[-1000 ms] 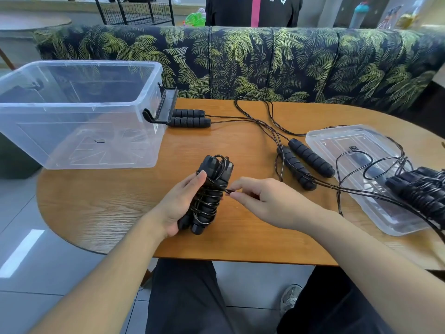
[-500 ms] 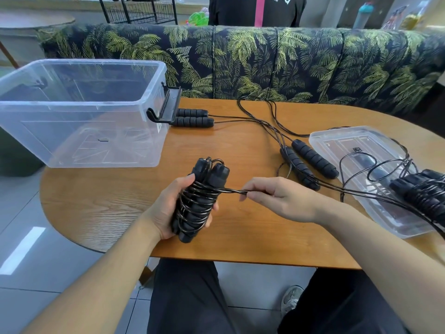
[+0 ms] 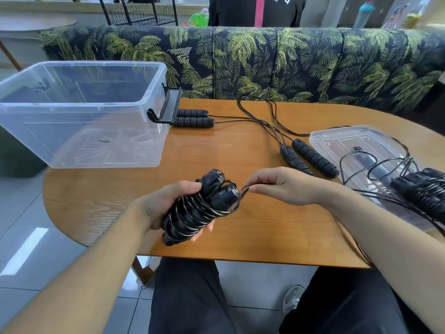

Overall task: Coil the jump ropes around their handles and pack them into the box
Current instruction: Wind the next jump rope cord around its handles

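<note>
Bundle (image 3: 199, 208) nearly coiled, gripped by left hand (image 3: 166, 203) over table (image 3: 240, 150), cord end pinched by right hand (image 3: 284, 186); box (image 3: 79, 112) still unfilled, other ropes (image 3: 310, 157) left uncoiled.

We are gripping the black, cord-wrapped pair of foam jump-rope handles (image 3: 201, 208) in our left hand (image 3: 166, 204), fingers curled beneath. Our right hand (image 3: 281, 186) is pinching the thin black cord end (image 3: 243, 190) just beside the handle tops, forearms angling inward.
</note>
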Demonstrator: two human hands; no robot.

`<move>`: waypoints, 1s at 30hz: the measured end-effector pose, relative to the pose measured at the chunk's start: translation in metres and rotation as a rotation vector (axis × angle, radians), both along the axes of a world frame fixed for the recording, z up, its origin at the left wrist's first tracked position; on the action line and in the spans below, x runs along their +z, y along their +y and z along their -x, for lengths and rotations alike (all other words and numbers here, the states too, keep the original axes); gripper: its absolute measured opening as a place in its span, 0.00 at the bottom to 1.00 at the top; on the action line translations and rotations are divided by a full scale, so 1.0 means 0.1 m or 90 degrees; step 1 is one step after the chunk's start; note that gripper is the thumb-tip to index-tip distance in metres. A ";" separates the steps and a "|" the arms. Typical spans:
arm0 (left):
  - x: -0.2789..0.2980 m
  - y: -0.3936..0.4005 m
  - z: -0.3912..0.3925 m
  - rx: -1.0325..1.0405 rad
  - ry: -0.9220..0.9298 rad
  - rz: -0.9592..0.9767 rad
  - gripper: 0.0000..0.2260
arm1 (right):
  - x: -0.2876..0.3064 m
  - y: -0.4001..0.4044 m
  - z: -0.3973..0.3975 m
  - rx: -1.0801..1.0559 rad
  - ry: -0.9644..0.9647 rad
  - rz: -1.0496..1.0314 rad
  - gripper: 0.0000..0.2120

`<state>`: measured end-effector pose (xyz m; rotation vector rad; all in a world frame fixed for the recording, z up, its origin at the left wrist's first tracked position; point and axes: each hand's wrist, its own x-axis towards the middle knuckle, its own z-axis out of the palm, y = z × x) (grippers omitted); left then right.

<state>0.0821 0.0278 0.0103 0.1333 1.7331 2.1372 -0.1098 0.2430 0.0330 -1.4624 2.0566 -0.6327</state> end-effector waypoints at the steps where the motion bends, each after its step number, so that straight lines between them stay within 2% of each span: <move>1: 0.05 -0.01 0.01 -0.011 -0.010 0.040 0.25 | 0.01 0.00 0.01 -0.018 0.010 0.013 0.09; 3: 0.14 0.00 0.05 -0.019 -0.034 0.106 0.26 | 0.04 -0.02 0.02 -0.072 0.028 0.038 0.09; 5: 0.22 0.02 0.10 -0.020 -0.066 0.173 0.26 | 0.09 -0.05 0.03 -0.119 0.056 0.047 0.15; 8: 0.33 0.13 0.21 -0.035 -0.087 0.317 0.20 | 0.17 -0.10 0.00 -0.150 0.138 0.043 0.19; 11: 0.38 0.27 0.31 -0.024 -0.082 0.492 0.22 | 0.23 -0.16 -0.05 -0.168 0.168 0.091 0.14; 14: 0.37 0.31 0.37 -0.006 -0.114 0.564 0.30 | 0.28 -0.17 -0.12 -0.155 0.184 0.123 0.08; 16: 0.36 0.30 0.38 -0.005 -0.126 0.518 0.28 | 0.29 -0.17 -0.17 -0.143 0.194 0.146 0.05; 19: 0.34 0.30 0.36 0.053 -0.133 0.392 0.17 | 0.27 -0.15 -0.22 -0.138 0.182 0.198 0.04; 23: 0.20 0.27 0.33 0.124 -0.094 0.407 0.16 | 0.28 -0.07 -0.31 -0.059 0.239 0.202 0.06; 25: 0.11 0.28 0.32 0.187 -0.095 0.322 0.17 | 0.28 -0.02 -0.36 -0.006 0.256 0.164 0.10; 27: 0.03 0.31 0.31 0.258 -0.097 0.198 0.14 | 0.28 0.03 -0.39 0.028 0.230 0.134 0.14; 30: -0.07 0.34 0.29 0.327 -0.088 0.094 0.14 | 0.23 0.08 -0.41 0.033 0.195 0.109 0.17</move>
